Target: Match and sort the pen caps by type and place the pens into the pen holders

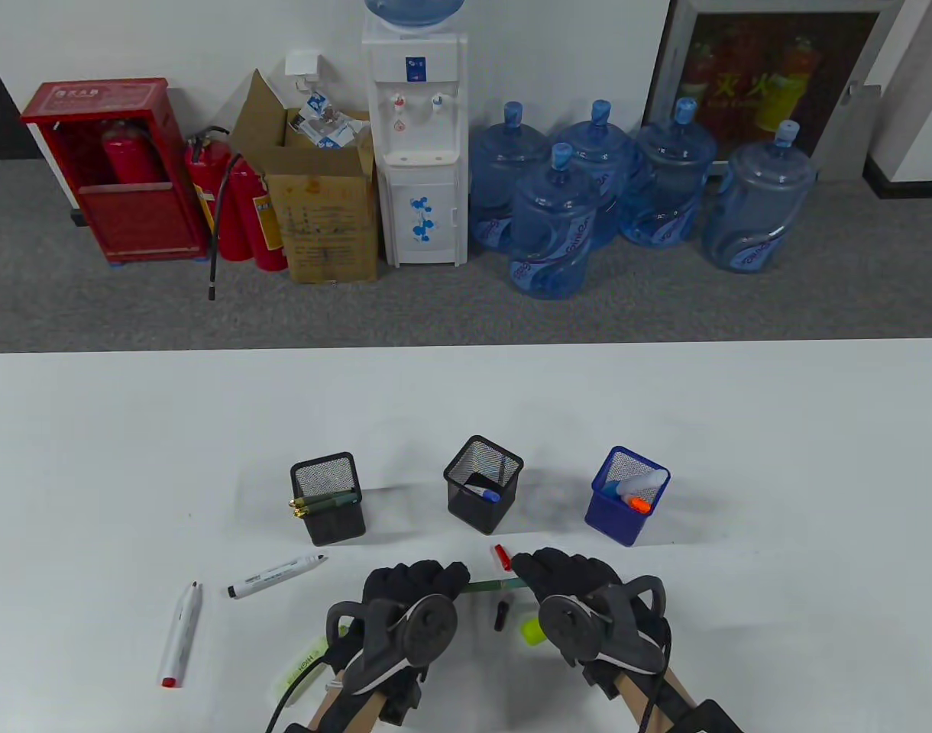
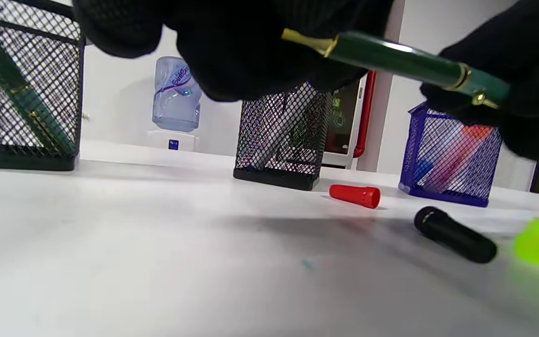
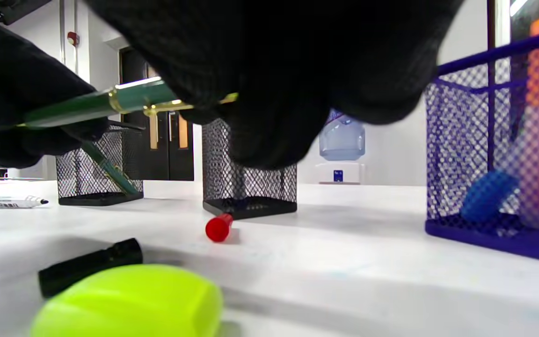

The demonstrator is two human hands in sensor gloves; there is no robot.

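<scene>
Two hands hold one green pen [image 1: 495, 586] between us, just above the counter [image 1: 741, 458]: our left hand [image 1: 409, 592] pinches one end and our right hand [image 1: 569, 584] pinches the other, fingers [image 2: 251, 56] curled tight round the barrel. In the left wrist view the pen shows a glossy green body with gold bands and a gold clip, so we judge it stiff, light and rather slippery; we would take it by the barrel on either side of the gold ring, where a cap and body seem to meet, and push straight along its length rather than bend it.

Below the pen lie a red cap [image 1: 501, 557], a black cap [image 1: 501, 614] and a yellow-green cap [image 1: 532, 631], all small, likely to roll or skid. A white marker [image 1: 276, 576] and a red-tipped pen [image 1: 181, 636] lie apart to the left, and a highlighter [image 1: 298, 670] sits partly under our left wrist.

Three mesh holders stand in a row beyond: the left black holder [image 1: 327, 498] already carries green pens, the middle black holder [image 1: 483, 484] a blue-capped one, the blue holder [image 1: 626, 495] an orange-tipped one.

Our counter is white, smooth and hard. Behind it we see grey carpet, a water dispenser [image 1: 414, 145], blue water bottles [image 1: 634, 191], a cardboard box [image 1: 321, 198] and red fire extinguishers [image 1: 237, 198].
</scene>
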